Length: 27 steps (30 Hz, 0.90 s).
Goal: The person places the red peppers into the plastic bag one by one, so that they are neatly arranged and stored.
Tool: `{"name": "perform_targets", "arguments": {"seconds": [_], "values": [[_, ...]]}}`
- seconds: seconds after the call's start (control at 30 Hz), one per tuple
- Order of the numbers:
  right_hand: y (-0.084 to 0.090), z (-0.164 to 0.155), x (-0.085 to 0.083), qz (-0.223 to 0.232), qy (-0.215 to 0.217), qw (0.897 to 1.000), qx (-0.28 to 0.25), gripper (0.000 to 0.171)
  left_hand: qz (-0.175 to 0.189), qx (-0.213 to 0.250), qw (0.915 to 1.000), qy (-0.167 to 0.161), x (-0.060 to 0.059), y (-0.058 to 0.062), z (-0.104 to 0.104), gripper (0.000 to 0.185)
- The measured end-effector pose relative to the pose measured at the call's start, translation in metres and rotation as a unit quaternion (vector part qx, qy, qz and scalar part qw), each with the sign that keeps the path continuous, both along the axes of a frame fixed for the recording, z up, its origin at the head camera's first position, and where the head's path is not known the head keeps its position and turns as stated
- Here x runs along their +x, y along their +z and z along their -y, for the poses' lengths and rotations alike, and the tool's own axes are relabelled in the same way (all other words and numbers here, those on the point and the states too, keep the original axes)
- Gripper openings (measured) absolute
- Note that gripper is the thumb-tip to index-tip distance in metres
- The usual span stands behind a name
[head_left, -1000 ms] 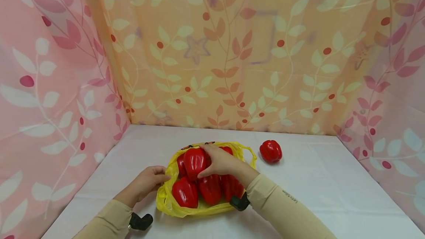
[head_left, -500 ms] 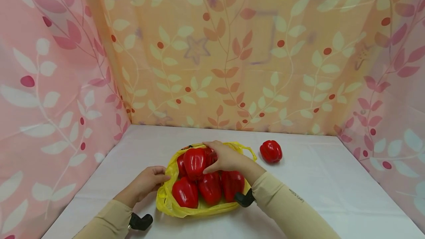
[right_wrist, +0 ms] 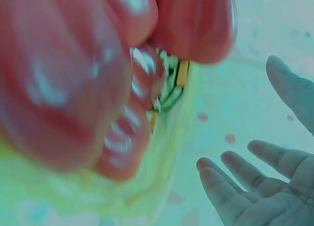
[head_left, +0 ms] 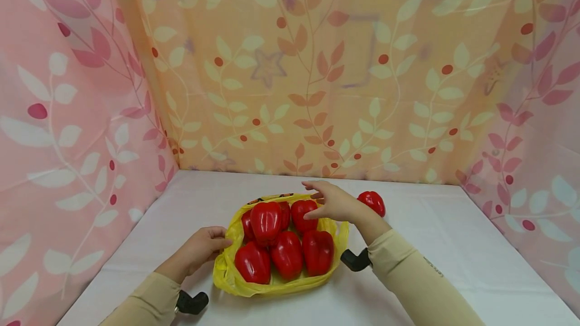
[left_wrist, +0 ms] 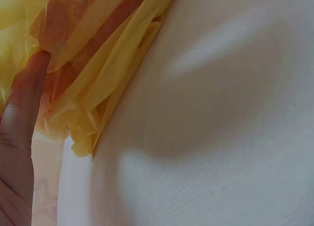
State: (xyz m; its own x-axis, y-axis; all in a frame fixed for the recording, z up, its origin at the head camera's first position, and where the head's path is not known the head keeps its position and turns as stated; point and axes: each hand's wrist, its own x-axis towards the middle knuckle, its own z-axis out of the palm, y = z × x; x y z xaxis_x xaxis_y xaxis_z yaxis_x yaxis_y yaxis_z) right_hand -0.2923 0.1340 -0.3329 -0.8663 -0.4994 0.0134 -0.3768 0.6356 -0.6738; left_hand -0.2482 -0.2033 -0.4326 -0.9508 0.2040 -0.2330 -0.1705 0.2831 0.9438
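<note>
A yellow plastic bag [head_left: 226, 265] lies open on the white table [head_left: 453, 245] with several red bell peppers [head_left: 286, 253] piled in it. My left hand [head_left: 205, 245] grips the bag's left edge with curled fingers. In the left wrist view one finger [left_wrist: 19, 118] presses against the bunched yellow bag [left_wrist: 93, 64]. My right hand [head_left: 322, 200] hovers open with spread fingers over the bag's far right corner, holding nothing. The right wrist view shows its straight fingers [right_wrist: 245, 174] beside blurred peppers [right_wrist: 64, 78].
One more red pepper [head_left: 375, 201] sits on the table to the right of the bag, partly hidden behind my right hand. Patterned leaf curtains [head_left: 317, 74] enclose the table at the back and on both sides.
My right hand has let go of the peppers in the bag and moved up and to the right, uncovering a pepper at the back. The left hand has not moved.
</note>
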Motion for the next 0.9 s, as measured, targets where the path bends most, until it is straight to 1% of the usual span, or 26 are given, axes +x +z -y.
{"name": "perform_targets", "arguments": {"seconds": [0.07, 0.13, 0.27, 0.37, 0.57, 0.8, 0.9], "values": [[0.002, -0.010, -0.003, 0.000, -0.014, 1.000, -0.008, 0.076, -0.003, 0.000, 1.0000, -0.001, 0.000, 0.000, 0.000, 0.033], [0.003, -0.019, -0.006, -0.008, -0.021, 1.000, -0.011, 0.075, -0.005, 0.002, 1.0000, -0.003, 0.000, 0.000, 0.000, 0.033], [0.004, -0.036, -0.012, -0.017, -0.025, 0.999, -0.027, 0.075, -0.007, 0.002, 1.0000, -0.003, -0.001, -0.001, -0.001, 0.032], [0.004, -0.046, -0.015, -0.016, -0.034, 0.999, -0.029, 0.075, -0.009, 0.000, 0.9999, -0.005, -0.001, -0.001, 0.000, 0.033], [0.001, -0.066, -0.020, -0.025, -0.058, 0.998, -0.016, 0.073, -0.011, -0.002, 0.9999, -0.005, -0.001, -0.003, 0.000, 0.034], [-0.004, -0.093, -0.024, -0.017, -0.109, 0.994, 0.005, 0.077, -0.009, 0.000, 1.0000, -0.004, -0.002, -0.004, 0.000, 0.034], [-0.007, -0.106, -0.028, -0.025, -0.114, 0.993, 0.004, 0.076, -0.008, 0.000, 0.9999, -0.007, -0.003, -0.005, 0.000, 0.034]]}}
